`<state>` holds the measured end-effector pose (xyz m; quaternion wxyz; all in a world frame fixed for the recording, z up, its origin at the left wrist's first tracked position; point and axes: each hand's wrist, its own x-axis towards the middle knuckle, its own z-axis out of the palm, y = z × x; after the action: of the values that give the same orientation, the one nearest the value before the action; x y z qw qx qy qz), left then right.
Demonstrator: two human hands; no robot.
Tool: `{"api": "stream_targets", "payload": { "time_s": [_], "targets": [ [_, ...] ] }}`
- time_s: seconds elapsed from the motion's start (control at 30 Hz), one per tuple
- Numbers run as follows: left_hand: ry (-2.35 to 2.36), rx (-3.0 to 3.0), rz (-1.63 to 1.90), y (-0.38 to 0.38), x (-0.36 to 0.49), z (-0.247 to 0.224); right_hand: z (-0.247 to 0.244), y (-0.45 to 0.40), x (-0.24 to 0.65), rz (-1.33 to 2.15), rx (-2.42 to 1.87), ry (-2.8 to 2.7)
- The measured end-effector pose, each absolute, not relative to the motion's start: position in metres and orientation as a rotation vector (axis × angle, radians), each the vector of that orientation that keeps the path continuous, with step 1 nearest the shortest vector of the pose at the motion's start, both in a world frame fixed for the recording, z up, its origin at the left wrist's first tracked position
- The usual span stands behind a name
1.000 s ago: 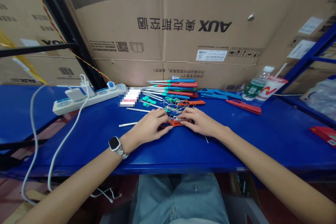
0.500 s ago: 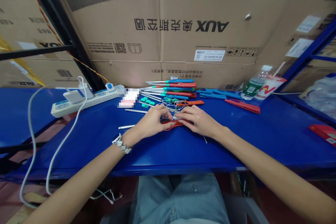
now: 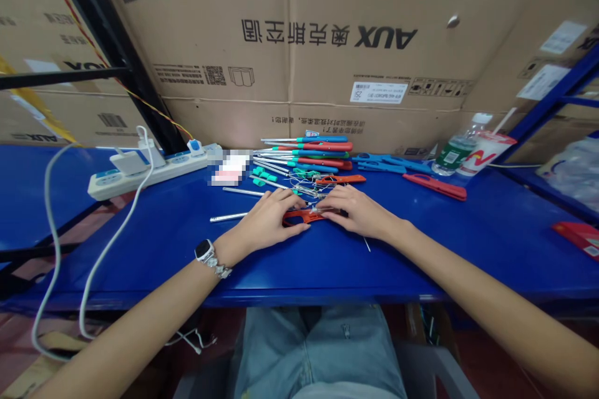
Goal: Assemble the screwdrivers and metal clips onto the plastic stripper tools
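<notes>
- Nearest, the left hand [image 3: 271,218] bends round the left end of an orange shell [image 3: 304,214], thumb on the near side, fingers on the far side; the gap is moderate, and whether it grips firmly I cannot tell.
- The right hand [image 3: 359,212] pinches narrowly, holding the shell's right end; its fingertips hide what else they may hold.
- The shell lies low over the blue desk [image 3: 299,268], between both hands, with a small white piece [image 3: 313,206] at its middle.
- The step in hand looks like fine fitting or adjusting of small parts at the shell. The next move calls for one hand steadying it while light fingertips seat the piece, keeping thin wires from snagging.
- A thin rod [image 3: 367,244] pokes out beneath the right hand; a silver tube [image 3: 228,217] lies left of the left hand.
- Just beyond are tangled wires [image 3: 299,179], green clips [image 3: 264,174] and a second orange shell [image 3: 340,179].
- Farther back lie the handled tools [image 3: 325,147] in a pile, then the carton [image 3: 327,68].
</notes>
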<state>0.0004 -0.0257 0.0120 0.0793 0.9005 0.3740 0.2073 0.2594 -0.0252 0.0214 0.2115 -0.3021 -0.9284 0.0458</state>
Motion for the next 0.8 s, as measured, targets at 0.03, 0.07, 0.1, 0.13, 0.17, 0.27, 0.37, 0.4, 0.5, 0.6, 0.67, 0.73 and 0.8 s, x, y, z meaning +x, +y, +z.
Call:
{"api": "stream_targets", "payload": {
  "time_s": [0.03,0.07,0.1,0.13,0.17,0.27,0.37,0.4,0.5,0.6,0.67,0.73,0.8],
  "targets": [
    [1.120,2.690,0.632,-0.025,0.000,0.012,0.021,-0.025,0.260,0.138,-0.840,-2.573],
    [1.115,2.692,0.645,-0.025,0.000,0.013,0.020,-0.024,0.260,0.144,-0.842,-2.566],
    [1.101,2.702,0.655,-0.024,-0.001,0.014,0.019,-0.024,0.260,0.149,-0.842,-2.557],
    [1.079,2.720,0.657,-0.024,-0.001,0.015,0.019,-0.023,0.260,0.157,-0.841,-2.550],
    [1.052,2.743,0.654,-0.024,-0.001,0.016,0.018,-0.023,0.260,0.171,-0.839,-2.545],
    [0.977,2.817,0.635,-0.027,-0.001,0.019,0.017,-0.022,0.259,0.227,-0.838,-2.539],
    [0.974,2.857,0.659,-0.031,0.001,0.020,0.016,-0.023,0.258,0.221,-0.864,-2.540],
    [0.983,2.864,0.662,-0.032,0.002,0.019,0.016,-0.023,0.258,0.211,-0.872,-2.542],
    [0.976,2.853,0.660,-0.030,0.002,0.017,0.015,-0.024,0.259,0.195,-0.877,-2.543],
    [0.904,2.819,0.683,-0.023,-0.002,0.014,0.013,-0.025,0.260,0.155,-0.869,-2.534],
    [0.864,2.813,0.702,-0.019,-0.006,0.013,0.011,-0.026,0.261,0.105,-0.869,-2.540],
    [0.854,2.811,0.713,-0.016,-0.008,0.013,0.011,-0.027,0.261,0.060,-0.874,-2.552],
    [0.851,2.814,0.711,-0.015,-0.009,0.013,0.011,-0.028,0.260,0.028,-0.878,-2.562]
  ]
}}
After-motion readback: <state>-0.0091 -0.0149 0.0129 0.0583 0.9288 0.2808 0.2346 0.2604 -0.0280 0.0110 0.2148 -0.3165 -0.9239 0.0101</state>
